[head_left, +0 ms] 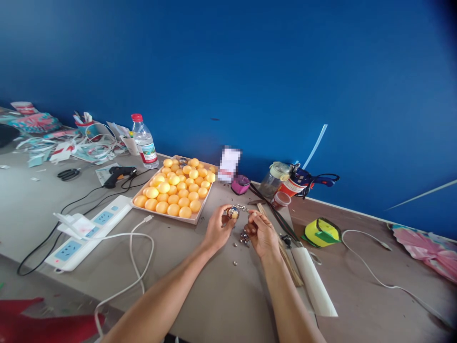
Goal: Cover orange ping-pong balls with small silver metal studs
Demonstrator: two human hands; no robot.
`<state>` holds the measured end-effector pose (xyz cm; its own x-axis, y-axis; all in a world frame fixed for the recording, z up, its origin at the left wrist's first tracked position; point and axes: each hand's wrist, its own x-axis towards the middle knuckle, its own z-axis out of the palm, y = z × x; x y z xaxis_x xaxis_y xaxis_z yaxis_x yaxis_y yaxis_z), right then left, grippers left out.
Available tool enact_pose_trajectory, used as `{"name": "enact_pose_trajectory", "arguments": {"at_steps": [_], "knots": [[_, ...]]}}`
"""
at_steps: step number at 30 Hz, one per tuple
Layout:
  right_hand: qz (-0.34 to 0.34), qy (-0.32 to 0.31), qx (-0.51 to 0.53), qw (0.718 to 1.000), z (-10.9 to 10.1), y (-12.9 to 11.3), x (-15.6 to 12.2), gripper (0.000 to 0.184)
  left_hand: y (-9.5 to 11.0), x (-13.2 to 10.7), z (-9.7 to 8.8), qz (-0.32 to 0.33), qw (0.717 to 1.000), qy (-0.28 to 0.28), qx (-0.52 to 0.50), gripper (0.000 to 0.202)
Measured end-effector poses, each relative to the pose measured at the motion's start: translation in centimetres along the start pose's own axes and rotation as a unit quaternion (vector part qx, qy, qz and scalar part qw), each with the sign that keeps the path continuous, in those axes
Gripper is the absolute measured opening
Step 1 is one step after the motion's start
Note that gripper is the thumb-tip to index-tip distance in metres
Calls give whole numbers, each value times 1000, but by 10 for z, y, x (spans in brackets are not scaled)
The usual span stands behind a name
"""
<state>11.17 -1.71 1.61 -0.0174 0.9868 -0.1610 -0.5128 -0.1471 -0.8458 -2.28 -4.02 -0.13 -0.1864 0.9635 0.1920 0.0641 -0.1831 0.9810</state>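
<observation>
My left hand (217, 228) grips an orange ball partly covered with shiny silver beads (233, 212). Just to its right, my right hand (261, 231) is closed in a pinch; what its fingertips hold is too small to make out. Several silver beads (243, 208) show between the hands, above the table. Below my right fingers lies a small heap of silver beads (244, 238), and a loose bead (234, 263) sits nearer to me.
A shallow box (195, 220) of orange balls stands left of my hands. Further left are a power strip (96, 228), a glue gun (119, 175) and a water bottle (144, 143). To the right lie a white roll (314, 281) and a yellow-green tape roll (321, 232).
</observation>
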Motion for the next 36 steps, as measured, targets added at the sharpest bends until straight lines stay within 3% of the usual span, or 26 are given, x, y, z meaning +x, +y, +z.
{"name": "enact_pose_trajectory", "arguments": {"at_steps": [8, 28, 36], "knots": [[12, -21, 3, 1000, 3, 1, -4, 23, 1, -1, 0, 0, 1000, -4, 10, 37], [-28, 18, -22, 999, 1, 3, -2, 24, 2, 0, -1, -12, 1000, -8, -1, 38], [-20, -22, -36, 999, 4, 5, -3, 25, 4, 0, 0, -4, 1000, -16, 17, 36]]}}
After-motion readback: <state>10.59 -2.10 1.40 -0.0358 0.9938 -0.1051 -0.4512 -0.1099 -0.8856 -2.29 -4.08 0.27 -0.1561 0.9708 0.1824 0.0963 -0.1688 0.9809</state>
